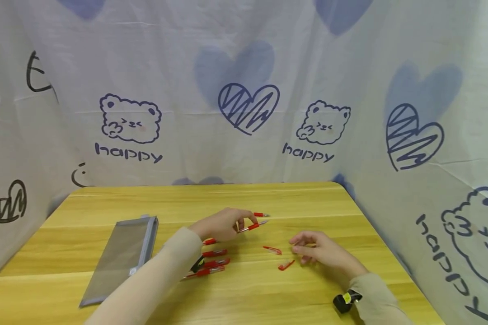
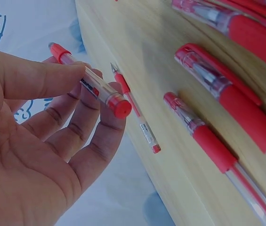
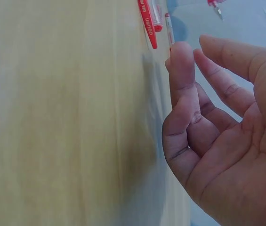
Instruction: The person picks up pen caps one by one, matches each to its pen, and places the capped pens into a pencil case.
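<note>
My left hand (image 1: 223,224) pinches an uncapped red gel pen (image 2: 105,92) between thumb and fingers, above the table, its tip pointing to the right in the head view. Beyond it, a second uncapped red pen (image 2: 133,101) lies on the wood. Below my left wrist, several capped red pens (image 1: 215,263) lie side by side, partly hidden by the sleeve. My right hand (image 1: 325,253) hovers at the right with loosely bent fingers and holds nothing. Just left of its fingertips are two loose red pen caps (image 1: 273,250), one nearer to me than the other.
A grey zip pouch (image 1: 115,257) lies flat on the left side of the wooden table (image 1: 309,203). White cloth (image 1: 179,135) printed with hearts and bears hangs behind the table and along both sides.
</note>
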The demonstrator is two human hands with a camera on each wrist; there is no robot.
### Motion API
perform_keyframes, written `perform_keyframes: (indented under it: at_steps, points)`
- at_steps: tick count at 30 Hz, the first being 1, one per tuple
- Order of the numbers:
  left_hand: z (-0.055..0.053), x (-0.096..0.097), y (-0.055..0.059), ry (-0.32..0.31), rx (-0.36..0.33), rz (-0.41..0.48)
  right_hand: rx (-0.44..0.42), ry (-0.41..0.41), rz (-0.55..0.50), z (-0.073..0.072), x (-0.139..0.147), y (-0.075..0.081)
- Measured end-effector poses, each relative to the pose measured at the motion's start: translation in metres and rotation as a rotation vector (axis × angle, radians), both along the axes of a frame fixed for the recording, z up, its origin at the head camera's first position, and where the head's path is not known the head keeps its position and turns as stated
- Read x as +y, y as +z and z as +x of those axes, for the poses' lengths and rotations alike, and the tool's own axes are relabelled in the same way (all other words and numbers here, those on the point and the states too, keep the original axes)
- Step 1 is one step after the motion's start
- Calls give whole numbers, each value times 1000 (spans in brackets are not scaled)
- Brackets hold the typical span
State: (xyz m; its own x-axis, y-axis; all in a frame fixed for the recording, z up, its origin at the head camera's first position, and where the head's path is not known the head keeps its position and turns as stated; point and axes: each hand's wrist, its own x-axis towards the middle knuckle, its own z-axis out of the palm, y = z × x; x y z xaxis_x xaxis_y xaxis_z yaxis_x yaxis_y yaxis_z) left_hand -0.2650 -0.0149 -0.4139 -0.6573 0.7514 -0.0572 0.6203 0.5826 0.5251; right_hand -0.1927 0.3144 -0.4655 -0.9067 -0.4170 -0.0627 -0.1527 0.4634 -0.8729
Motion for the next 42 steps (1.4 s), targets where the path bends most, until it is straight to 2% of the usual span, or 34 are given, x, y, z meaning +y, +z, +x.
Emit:
perform_keyframes:
  at_steps: [12, 21, 31, 42]
  points:
    - [4, -14, -4, -21, -40, 58, -22, 16, -6, -10, -8, -6]
    - [17, -27, -1, 12, -34, 46, -12, 42, 24, -19, -17, -9]
    - [26, -45, 0, -19, -31, 67, 5, 43, 67, -23, -27, -7]
    - [36, -61, 5, -7, -36, 59, 34, 48, 119, -31, -37, -6]
